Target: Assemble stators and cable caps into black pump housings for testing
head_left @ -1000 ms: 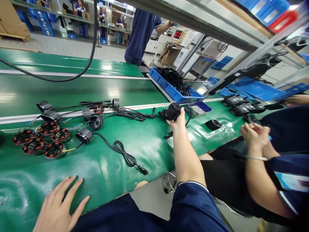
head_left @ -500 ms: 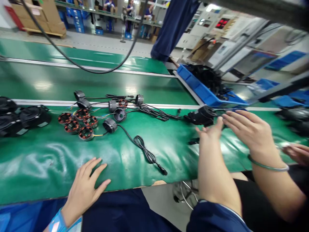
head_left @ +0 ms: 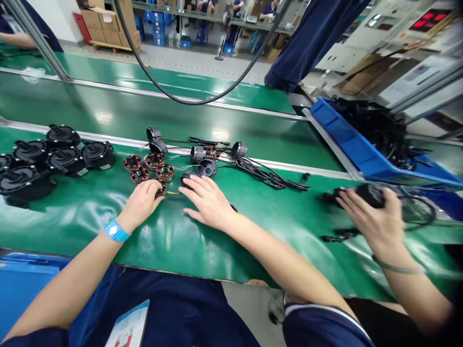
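My left hand (head_left: 142, 206), with a blue band on its wrist, has its fingers closed on a ring-shaped motor stator (head_left: 161, 188) with orange-red windings. Yellowish wires run from that stator toward a black ribbed cap (head_left: 186, 179). Over this cap reaches my right hand (head_left: 209, 202), fingers stretched and thumb apart; it hides most of the cap and its cable. Several more stators (head_left: 154, 160) lie just beyond my left hand. Another black cap (head_left: 206, 168) lies past my right fingertips, and bundled black cables (head_left: 260, 173) stretch away to the right.
Several black motor housings (head_left: 65, 159) stand on the green bench at left. At right, a co-worker's hand (head_left: 379, 226) holds a black cylindrical part (head_left: 371, 194). A blue bin (head_left: 347, 130) of black parts sits behind it. A black cable (head_left: 197, 102) hangs across the view.
My left hand has moved forward from the bare bench onto a stator. My right hand has left the black part at right, now in the co-worker's hand, and come over the cap.
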`<state>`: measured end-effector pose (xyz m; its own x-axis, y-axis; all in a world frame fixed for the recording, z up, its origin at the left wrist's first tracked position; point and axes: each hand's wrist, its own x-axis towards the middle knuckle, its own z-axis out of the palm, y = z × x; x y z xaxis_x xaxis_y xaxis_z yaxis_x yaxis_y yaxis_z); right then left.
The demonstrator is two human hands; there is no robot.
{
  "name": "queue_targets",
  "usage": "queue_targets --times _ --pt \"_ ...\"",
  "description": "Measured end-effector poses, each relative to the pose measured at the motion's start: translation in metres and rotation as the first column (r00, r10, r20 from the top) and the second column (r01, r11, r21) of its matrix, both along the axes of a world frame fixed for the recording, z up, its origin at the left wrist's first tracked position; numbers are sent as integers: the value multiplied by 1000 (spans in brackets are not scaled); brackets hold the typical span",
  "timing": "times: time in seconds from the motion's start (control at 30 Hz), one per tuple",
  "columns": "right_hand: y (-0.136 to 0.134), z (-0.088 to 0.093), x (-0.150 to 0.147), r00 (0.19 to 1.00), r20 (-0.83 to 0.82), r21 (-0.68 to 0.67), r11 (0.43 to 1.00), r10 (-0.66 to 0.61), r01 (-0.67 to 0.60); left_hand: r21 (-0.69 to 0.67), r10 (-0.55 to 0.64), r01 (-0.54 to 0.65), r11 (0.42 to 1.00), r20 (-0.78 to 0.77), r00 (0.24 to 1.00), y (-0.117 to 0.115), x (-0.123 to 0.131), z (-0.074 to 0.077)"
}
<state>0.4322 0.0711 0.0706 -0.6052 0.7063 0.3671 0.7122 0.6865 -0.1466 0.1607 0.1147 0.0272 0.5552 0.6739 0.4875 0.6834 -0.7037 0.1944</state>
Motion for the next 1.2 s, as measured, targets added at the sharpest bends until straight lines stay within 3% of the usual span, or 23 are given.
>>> queue_targets --times 0.1,0.2,0.27,0.33,0.4,0.5,0.57,0.6,0.67,0.73,0.8,0.9,1.03,1.13,1.2 --pt "28 -1 -29 961 266 -34 997 81 -75 -5 30 -30 1000 0 1000 -10 -12 -1" --pt "25 6 -36 947 281 -289 954 158 -74 -29 13 -14 999 -22 1000 -26 -26 7" --pt "15 13 -33 965 168 -511 855 201 -89 -57 -28 26 998 -35 999 -36 -31 12" --pt "7 18 -29 974 4 -699 697 228 -160 -86 -64 62 994 -22 998 -44 -31 14" --pt "4 20 -26 969 -133 -799 556 209 -229 -113 -73 74 991 12 997 -50 -28 15" --pt "7 18 -24 951 -262 -844 437 166 -310 -158 -79 87 984 56 995 -52 -30 20" --pt "12 14 -23 924 -349 -834 400 154 -382 -217 -80 103 971 110 991 -46 -40 30" --pt "15 12 -23 910 -391 -811 416 135 -411 -227 -55 84 970 131 990 -40 -48 39" --pt "23 5 -26 891 -442 -731 536 100 -423 -177 66 -49 983 91 994 -20 -69 58" --pt "30 -2 -32 891 -438 -623 676 116 -394 -42 238 -243 969 -96 967 10 -90 76" --pt "37 -8 -43 904 -386 -557 735 183 -386 13 345 -360 933 -317 883 46 -102 85" --pt "44 -10 -60 920 -313 -546 748 235 -376 -34 370 -448 894 -510 777 100 -97 79" --pt "47 -7 -77 930 -248 -551 750 271 -365 -132 429 -575 807 -538 726 153 -69 51" --pt "46 -6 -80 932 -235 -562 743 277 -363 -168 452 -611 774 -528 719 170 -58 45" --pt "45 -8 -80 932 -241 -579 731 272 -363 -177 431 -582 793 -512 743 166 -63 55"
